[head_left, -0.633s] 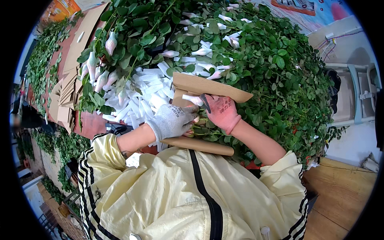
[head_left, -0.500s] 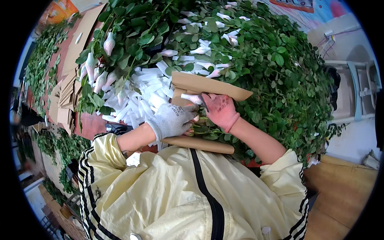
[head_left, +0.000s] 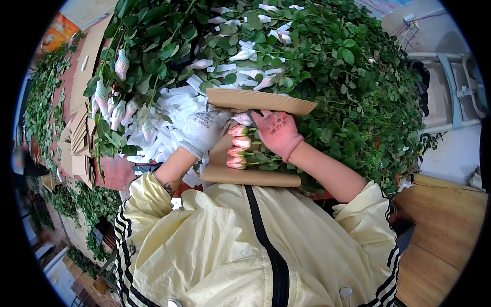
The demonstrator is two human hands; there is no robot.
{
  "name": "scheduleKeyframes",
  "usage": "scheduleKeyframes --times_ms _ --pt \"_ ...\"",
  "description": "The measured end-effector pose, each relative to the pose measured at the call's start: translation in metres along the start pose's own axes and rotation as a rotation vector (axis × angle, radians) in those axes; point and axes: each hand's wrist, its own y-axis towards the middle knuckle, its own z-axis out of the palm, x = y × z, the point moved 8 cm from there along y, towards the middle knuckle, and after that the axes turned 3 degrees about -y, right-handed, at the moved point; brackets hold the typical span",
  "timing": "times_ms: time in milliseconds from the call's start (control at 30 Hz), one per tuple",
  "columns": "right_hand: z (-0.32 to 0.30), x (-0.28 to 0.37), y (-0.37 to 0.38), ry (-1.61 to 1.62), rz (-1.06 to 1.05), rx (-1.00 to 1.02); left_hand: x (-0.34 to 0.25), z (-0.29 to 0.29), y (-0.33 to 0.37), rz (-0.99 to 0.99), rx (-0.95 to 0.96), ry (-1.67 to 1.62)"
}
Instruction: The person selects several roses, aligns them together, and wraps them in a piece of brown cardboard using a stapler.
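My right hand (head_left: 277,133), in a red glove with dark fingertips, is closed around the base of a rose bud in a white foam net sleeve (head_left: 242,119). The left hand (head_left: 204,131), in a grey-white glove, closes its fingers over the sleeve's narrow end, which they hide. Below this bud, several bare pink roses (head_left: 239,142) lie in a column, heads to the left and leafy stems to the right. They rest on a brown cardboard sheet (head_left: 217,153), whose far flap (head_left: 261,100) and near flap (head_left: 250,177) stand raised.
Loose white net sleeves (head_left: 176,110) are heaped left of the cardboard. Leafy rose stems (head_left: 348,102) cover the right side, with sleeved buds (head_left: 245,54) at the back. More sleeved buds (head_left: 121,65) hang at the left, near stacked cardboard pieces (head_left: 82,134). A chair (head_left: 450,92) stands far right.
My left hand has moved away from me, off the bare roses and up to the sleeved bud's end, uncovering the pink heads. The right hand stays at the sleeved bud. The view has shifted slightly.
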Motion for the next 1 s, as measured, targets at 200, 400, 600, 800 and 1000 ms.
scheduleKeyframes --times_ms 200,400,600,800,1000 --pt "0.003 -0.017 -0.007 0.049 0.067 0.077 0.005 0.001 0.002 0.023 -0.027 0.102" --pt "0.002 -0.008 -0.008 -0.182 -0.089 -0.246 0.077 -0.042 -0.041 -0.276 -0.06 0.267" --pt "0.012 -0.011 -0.006 -0.187 -0.078 -0.046 -0.03 -0.068 -0.006 0.025 -0.054 -0.006" --pt "-0.04 0.008 -0.029 -0.065 -0.145 -0.126 -0.025 -0.016 0.008 0.113 0.023 -0.07" --pt "-0.001 0.003 -0.017 -0.076 -0.062 -0.061 -0.024 -0.012 0.003 0.02 0.08 -0.108"
